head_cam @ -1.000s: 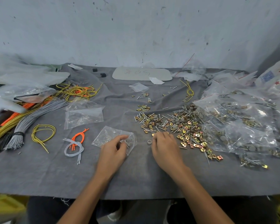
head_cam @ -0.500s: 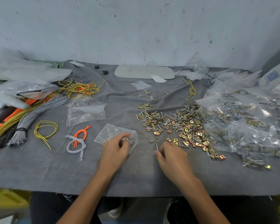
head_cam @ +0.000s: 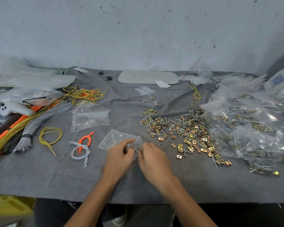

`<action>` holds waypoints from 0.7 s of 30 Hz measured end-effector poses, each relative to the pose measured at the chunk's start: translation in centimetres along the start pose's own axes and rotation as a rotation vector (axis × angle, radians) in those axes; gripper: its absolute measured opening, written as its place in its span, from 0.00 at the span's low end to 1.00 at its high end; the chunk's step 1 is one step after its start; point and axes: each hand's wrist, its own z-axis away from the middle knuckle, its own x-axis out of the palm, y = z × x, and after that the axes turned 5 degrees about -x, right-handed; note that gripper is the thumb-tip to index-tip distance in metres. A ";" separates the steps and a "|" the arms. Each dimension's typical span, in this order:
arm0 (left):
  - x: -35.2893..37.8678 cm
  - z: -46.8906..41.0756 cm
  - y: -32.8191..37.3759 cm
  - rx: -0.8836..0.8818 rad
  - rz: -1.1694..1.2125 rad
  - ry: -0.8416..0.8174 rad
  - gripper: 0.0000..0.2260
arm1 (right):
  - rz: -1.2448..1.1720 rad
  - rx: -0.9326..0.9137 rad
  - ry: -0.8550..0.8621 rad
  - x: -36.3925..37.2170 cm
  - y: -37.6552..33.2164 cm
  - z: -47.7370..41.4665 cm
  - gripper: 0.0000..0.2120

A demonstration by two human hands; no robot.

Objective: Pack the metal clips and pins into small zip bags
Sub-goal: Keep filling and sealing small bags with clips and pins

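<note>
Both busy: L fingers (head_cam: 129, 142) pinch zip bag (head_cam: 113, 138) mouth; R fingers (head_cam: 144, 145) pinch pin (head_cam: 135, 147) there.

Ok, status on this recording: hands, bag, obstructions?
Left hand pinches small zip bag at its mouth. Right hand at the mouth by a pin, grip unclear. Loose pile sits apart, rightward.

The right hand (head_cam: 152, 158) hides its fingers' tips and one corner of the zip bag (head_cam: 112, 139).
</note>
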 end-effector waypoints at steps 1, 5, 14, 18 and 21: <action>0.0 0.0 0.0 -0.002 0.006 -0.007 0.21 | 0.021 0.017 -0.021 0.1 -0.3 -0.6 0.11; 0.0 -0.1 -0.2 -0.002 0.000 -0.023 0.19 | 0.071 0.016 -0.036 0.4 -0.5 -2.3 0.12; 0.1 -0.4 -0.5 -0.004 0.007 -0.013 0.21 | 0.032 0.025 0.149 -1.6 5.3 -5.2 0.06; 0.1 -0.4 -0.6 0.003 0.007 -0.005 0.21 | 0.100 0.086 -0.003 -2.6 7.7 -6.8 0.06; 0.2 -0.4 -0.5 0.003 0.011 0.001 0.20 | 0.130 0.080 -0.082 -3.0 7.8 -7.3 0.07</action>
